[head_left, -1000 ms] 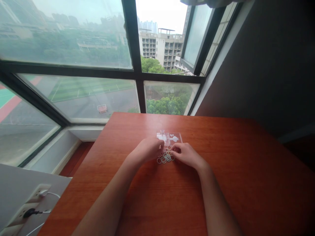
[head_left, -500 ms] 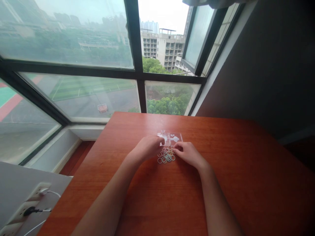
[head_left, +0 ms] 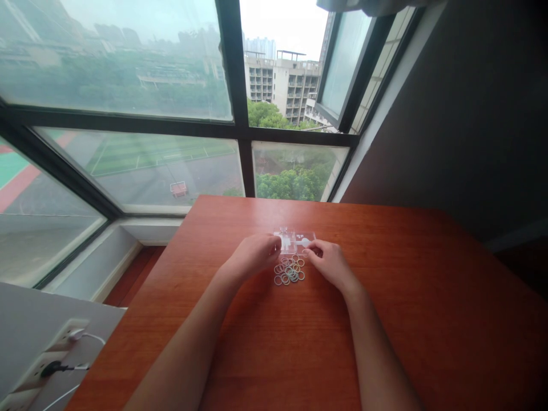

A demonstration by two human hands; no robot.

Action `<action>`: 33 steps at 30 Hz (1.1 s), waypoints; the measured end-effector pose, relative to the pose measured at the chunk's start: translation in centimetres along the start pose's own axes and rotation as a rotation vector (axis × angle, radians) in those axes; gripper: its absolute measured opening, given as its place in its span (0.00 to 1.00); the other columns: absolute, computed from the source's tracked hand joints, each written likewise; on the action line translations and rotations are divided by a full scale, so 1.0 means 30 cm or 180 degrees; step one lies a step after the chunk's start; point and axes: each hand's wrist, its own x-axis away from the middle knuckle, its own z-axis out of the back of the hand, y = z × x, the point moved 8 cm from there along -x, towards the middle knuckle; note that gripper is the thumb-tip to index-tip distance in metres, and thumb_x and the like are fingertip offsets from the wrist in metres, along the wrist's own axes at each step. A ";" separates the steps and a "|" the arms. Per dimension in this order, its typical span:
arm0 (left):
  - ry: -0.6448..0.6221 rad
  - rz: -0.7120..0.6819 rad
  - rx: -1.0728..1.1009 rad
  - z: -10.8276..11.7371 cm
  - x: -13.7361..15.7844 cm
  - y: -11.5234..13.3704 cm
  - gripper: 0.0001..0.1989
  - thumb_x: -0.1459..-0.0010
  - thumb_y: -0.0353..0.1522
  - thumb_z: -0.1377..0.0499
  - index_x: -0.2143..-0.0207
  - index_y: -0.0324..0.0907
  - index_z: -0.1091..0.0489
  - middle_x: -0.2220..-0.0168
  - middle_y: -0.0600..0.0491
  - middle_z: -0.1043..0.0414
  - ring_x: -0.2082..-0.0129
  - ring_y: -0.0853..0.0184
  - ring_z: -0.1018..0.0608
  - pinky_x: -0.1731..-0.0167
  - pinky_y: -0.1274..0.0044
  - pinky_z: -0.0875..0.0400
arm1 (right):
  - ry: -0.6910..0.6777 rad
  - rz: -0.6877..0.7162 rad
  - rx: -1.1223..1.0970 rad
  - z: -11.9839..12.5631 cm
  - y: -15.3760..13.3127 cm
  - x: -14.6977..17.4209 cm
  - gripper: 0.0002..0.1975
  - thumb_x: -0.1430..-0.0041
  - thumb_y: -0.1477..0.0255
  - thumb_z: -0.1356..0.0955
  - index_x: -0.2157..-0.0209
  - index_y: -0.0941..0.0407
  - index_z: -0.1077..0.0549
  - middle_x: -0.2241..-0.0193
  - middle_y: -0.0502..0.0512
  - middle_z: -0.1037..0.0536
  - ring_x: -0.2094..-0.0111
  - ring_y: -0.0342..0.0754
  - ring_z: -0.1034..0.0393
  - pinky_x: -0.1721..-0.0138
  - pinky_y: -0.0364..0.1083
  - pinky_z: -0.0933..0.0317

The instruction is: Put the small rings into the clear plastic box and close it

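A small clear plastic box (head_left: 288, 246) lies open on the table, its hinged lid (head_left: 309, 235) laid out to the right and white markings showing on it. My left hand (head_left: 257, 254) is closed at the box's left side, fingers curled against its edge. At the lid's near right corner, my right hand (head_left: 327, 260) has thumb and forefinger pinched together; whatever is between them is too small to make out. Just in front of the box lies a loose pile of several small pale rings (head_left: 290, 270), in whitish, pink, yellow and bluish tones.
The reddish-brown wooden table (head_left: 278, 342) reaches toward a dark-framed window (head_left: 246, 132). A dark wall (head_left: 449, 125) rises on the right. At lower left, a socket strip (head_left: 40, 365) holds plugs and white cables.
My right hand has moved from the right side of the ring pile up to the lid's near corner. My left hand has shifted slightly left and away. The box stays put.
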 end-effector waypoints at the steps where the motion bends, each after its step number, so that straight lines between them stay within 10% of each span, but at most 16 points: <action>1: 0.0046 0.0047 0.0011 0.003 0.000 -0.008 0.07 0.45 0.30 0.46 0.69 0.41 0.28 0.70 0.51 0.26 0.75 0.69 0.28 0.75 0.79 0.42 | 0.0133 -0.0074 0.0032 0.011 0.014 -0.002 0.09 0.45 0.69 0.36 0.71 0.55 0.25 0.73 0.52 0.22 0.72 0.46 0.30 0.69 0.43 0.43; 9: 0.0051 0.0019 0.0072 -0.012 -0.005 -0.029 0.08 0.46 0.30 0.46 0.67 0.41 0.27 0.67 0.50 0.26 0.71 0.67 0.27 0.71 0.79 0.38 | 0.0191 -0.0600 0.0315 0.003 0.089 -0.005 0.08 0.45 0.68 0.36 0.72 0.54 0.26 0.75 0.51 0.22 0.71 0.46 0.30 0.70 0.42 0.45; 33: 0.0293 0.0050 0.0125 0.023 -0.005 -0.018 0.08 0.44 0.31 0.46 0.67 0.42 0.27 0.68 0.50 0.27 0.72 0.68 0.28 0.72 0.79 0.40 | 0.0385 -0.0280 -0.0468 0.008 0.012 -0.003 0.10 0.46 0.65 0.35 0.71 0.55 0.25 0.73 0.52 0.22 0.71 0.47 0.29 0.67 0.43 0.40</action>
